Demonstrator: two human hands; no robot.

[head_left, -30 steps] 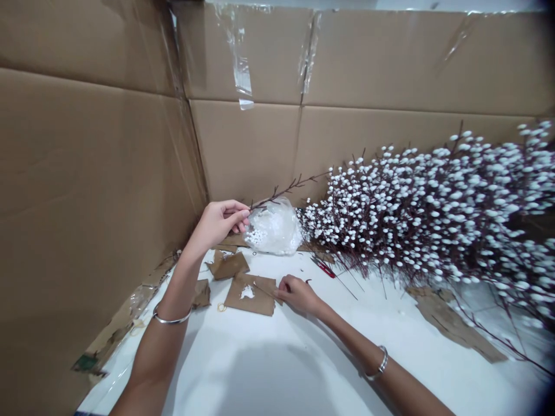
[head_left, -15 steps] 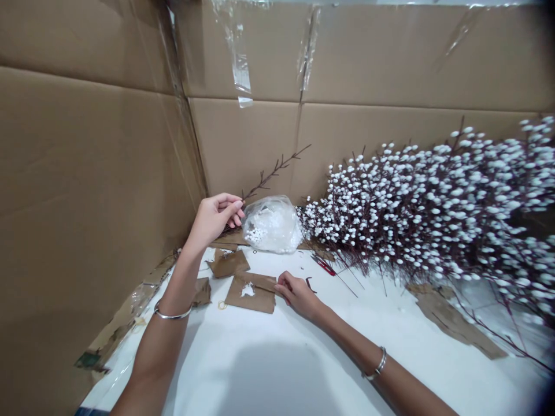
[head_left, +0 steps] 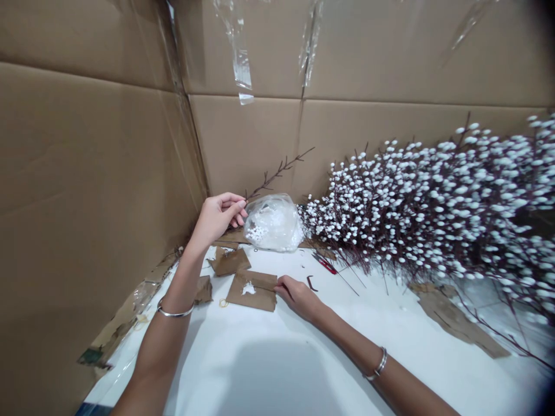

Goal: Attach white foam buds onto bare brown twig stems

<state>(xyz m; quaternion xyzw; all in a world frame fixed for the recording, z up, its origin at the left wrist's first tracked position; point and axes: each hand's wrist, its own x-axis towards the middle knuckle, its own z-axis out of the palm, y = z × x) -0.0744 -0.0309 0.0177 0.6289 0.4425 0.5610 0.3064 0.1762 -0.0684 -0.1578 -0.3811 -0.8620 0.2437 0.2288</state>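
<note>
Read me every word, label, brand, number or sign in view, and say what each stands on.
None: no text is readable anywhere.
Brown cardboard piece: a white patch, no lettering.
Clear plastic bag: no legible print.
Red-handled snips: too small to tell whether anything is marked.
Cardboard walls and clear tape: no legible print.

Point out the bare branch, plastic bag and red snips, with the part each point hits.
Bare branch [head_left: 281, 169]: head view, middle of its stem.
Plastic bag [head_left: 281, 224]: head view, middle of its front.
Red snips [head_left: 326, 265]: head view, on the red handle.
</note>
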